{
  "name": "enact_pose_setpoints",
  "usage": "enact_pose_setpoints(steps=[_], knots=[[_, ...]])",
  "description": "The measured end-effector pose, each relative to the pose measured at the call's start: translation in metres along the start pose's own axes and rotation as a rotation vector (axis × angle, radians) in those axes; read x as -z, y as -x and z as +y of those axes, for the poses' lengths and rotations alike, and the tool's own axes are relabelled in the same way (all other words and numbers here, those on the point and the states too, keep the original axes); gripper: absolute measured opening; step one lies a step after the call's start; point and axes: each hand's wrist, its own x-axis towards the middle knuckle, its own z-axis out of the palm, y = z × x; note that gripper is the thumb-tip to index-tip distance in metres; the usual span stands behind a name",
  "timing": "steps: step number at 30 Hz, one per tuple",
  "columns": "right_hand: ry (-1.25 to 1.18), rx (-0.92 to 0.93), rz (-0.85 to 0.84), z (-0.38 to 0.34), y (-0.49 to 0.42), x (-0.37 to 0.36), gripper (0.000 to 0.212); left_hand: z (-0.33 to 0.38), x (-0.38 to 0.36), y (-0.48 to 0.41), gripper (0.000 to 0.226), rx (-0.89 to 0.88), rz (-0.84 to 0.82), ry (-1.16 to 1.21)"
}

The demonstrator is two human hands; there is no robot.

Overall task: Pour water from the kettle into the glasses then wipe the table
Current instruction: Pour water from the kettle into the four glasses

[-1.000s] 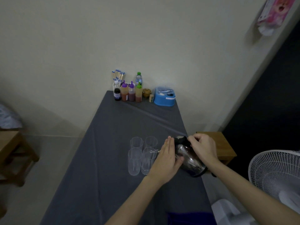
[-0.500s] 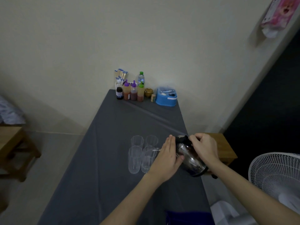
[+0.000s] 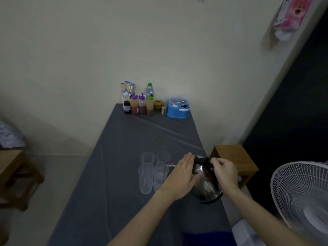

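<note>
A steel kettle [image 3: 205,187] with a black lid and handle is tilted to the left, its spout over the near right glass [image 3: 160,176]. My right hand [image 3: 225,173] grips the black handle. My left hand [image 3: 181,178] lies flat against the kettle's left side, fingers straight and together. Several clear glasses stand in a square cluster on the grey tablecloth [image 3: 124,157]: a near left glass [image 3: 145,178], a far left glass [image 3: 147,158] and a far right glass [image 3: 163,156]. A thin stream shows at the spout.
Sauce bottles [image 3: 142,105], a water bottle [image 3: 150,89], chopsticks [image 3: 127,87] and a blue container [image 3: 178,109] stand at the table's far end by the wall. A wooden stool [image 3: 234,158] and a white fan [image 3: 301,197] are on the right. A blue cloth [image 3: 207,238] lies at the near edge.
The kettle stays tilted over the near right glass with both hands on it. The view has shifted slightly; the hands have barely moved.
</note>
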Motion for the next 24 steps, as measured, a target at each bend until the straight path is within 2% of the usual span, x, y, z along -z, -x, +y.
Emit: enact_pose_setpoints(steps=[5,12,18,24], knots=[[-0.131,-0.082,0.048,0.007,0.009,-0.002,0.029,0.002,0.003,-0.001,0.089,-0.043,-0.012,-0.089],[-0.238,-0.051,0.021,-0.002,0.011,-0.015,0.031,-0.004,0.016,0.006,0.086,-0.046,0.042,-0.128],[-0.126,0.088,-0.083,-0.025,0.006,-0.028,0.029,-0.016,0.024,0.015,0.088,0.021,0.135,-0.047],[0.039,0.226,-0.167,-0.051,-0.001,-0.032,0.034,-0.026,0.023,0.024,0.078,0.110,0.185,0.053]])
